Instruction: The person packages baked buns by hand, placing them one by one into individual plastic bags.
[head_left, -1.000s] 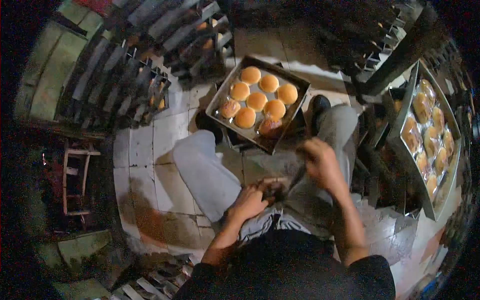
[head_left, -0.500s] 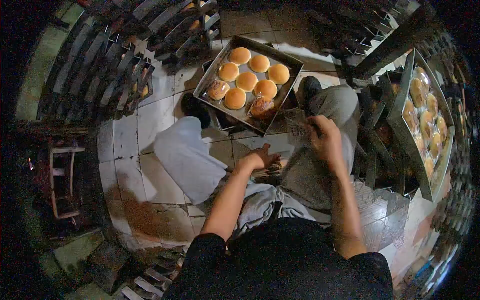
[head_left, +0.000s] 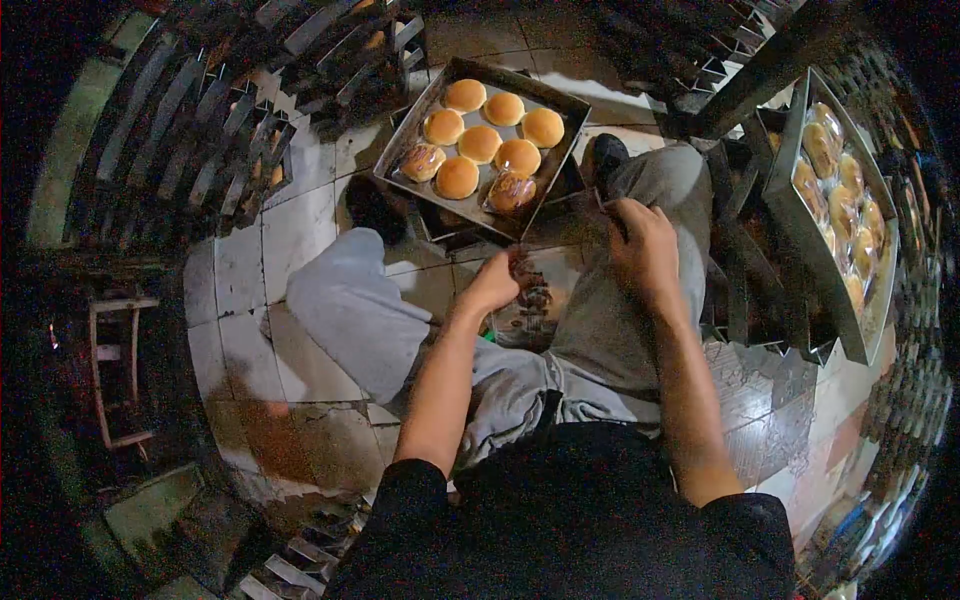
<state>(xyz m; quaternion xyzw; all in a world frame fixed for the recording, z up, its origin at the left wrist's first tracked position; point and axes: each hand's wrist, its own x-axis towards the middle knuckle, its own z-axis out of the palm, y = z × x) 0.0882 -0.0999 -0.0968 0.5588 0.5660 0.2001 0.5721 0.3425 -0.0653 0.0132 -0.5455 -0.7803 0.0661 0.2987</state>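
The person sits low over a tiled floor (head_left: 250,300), with both knees in grey trousers (head_left: 350,310) spread apart. Between the knees both hands hold a clear plastic bag (head_left: 538,305) with dark print on it. The left hand (head_left: 497,283) is at the left upper edge of the bag, with the fingers bent and closed on the film. The right hand (head_left: 645,245) is at the right upper corner, with the fingers also curled around the edge. Whether the mouth of the bag is open, I cannot tell.

Just far of the hands stands a metal tray (head_left: 415,118) with round buns (head_left: 457,178). Two of them, at the near side, look already wrapped in shiny film (head_left: 513,190). At the far right a second tray (head_left: 800,250) leans, full of wrapped buns (head_left: 845,215).

In my judgement the bag is very light, soft and a little slippery, so it folds and sticks to itself easily. It is best held at the two top corners, by a pinch. The buns seem soft and easy to crush, so they are better taken gently from the sides.
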